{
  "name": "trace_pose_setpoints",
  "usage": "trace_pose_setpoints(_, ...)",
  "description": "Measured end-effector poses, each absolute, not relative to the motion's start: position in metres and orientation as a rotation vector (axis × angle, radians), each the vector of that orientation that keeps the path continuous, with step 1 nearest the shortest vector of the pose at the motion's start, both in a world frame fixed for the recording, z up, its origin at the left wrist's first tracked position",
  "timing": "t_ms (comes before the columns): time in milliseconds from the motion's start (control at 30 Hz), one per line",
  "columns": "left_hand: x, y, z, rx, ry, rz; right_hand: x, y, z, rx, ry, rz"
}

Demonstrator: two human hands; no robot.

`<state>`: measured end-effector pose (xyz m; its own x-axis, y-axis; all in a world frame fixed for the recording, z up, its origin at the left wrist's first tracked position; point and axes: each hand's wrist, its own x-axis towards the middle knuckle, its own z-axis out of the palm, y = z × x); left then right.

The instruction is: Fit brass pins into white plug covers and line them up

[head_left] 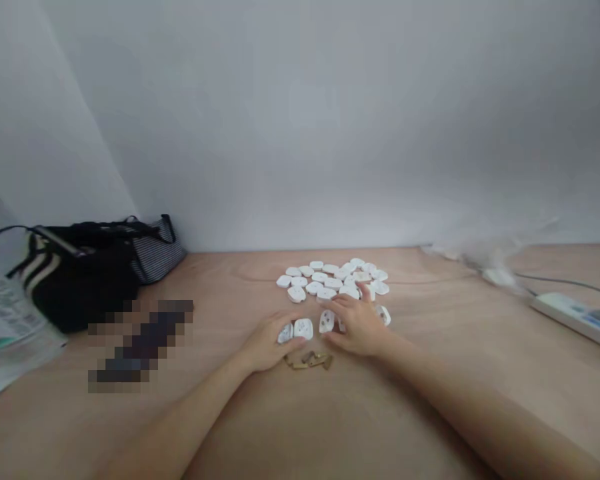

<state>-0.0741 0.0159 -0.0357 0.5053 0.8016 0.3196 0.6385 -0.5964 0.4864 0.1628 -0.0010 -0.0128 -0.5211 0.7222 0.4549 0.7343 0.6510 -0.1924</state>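
Observation:
Near the middle of the table, my left hand curves its thumb and fingers around two small white plastic housings lying side by side. The right one of these, a white housing, has its open face up, with small parts inside. My right hand has its thumb and fingers around another white housing; more white pieces are partly hidden under its palm. One more housing lies just beyond its knuckles. Several small brass-coloured metal strips lie on the table between the hands, nearer to me.
Behind my hands spreads a group of white housings. A black bag and a plastic package stand at the left, with a blurred-out dark object before them. To the right are a power strip and clear plastic film.

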Motion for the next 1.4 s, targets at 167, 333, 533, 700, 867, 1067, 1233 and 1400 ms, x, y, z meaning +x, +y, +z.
trace_pose_setpoints(167,-0.079,0.012,-0.03,2.419,1.26,0.877,0.179,-0.028,-0.015,-1.039,-2.067,0.29)
trace_pose_setpoints(333,-0.076,-0.005,-0.024,2.519,1.175,0.99,0.203,-0.059,-0.024,-1.009,-2.036,0.53)
trace_pose_setpoints(533,-0.072,-0.021,-0.025,2.616,1.075,1.002,0.204,-0.058,-0.027,-0.947,-2.113,0.483)
trace_pose_setpoints(700,-0.074,-0.018,-0.022,2.631,1.088,0.984,0.194,-0.053,-0.029,-0.929,-2.203,0.539)
trace_pose_setpoints(867,-0.072,-0.015,-0.021,2.643,1.081,0.96,0.193,-0.056,-0.037,-1.038,-2.134,0.564)
trace_pose_setpoints(1067,-0.073,-0.014,-0.021,2.657,1.071,0.946,0.198,-0.059,-0.032,-0.972,-2.107,0.566)
trace_pose_setpoints(1233,-0.074,-0.011,-0.022,2.651,1.045,0.959,0.198,-0.06,-0.037,-0.929,-1.992,0.636)
trace_pose_setpoints(1400,-0.065,-0.019,-0.02,2.619,1.013,1.064,0.195,-0.059,-0.038,-0.883,-1.813,0.858)
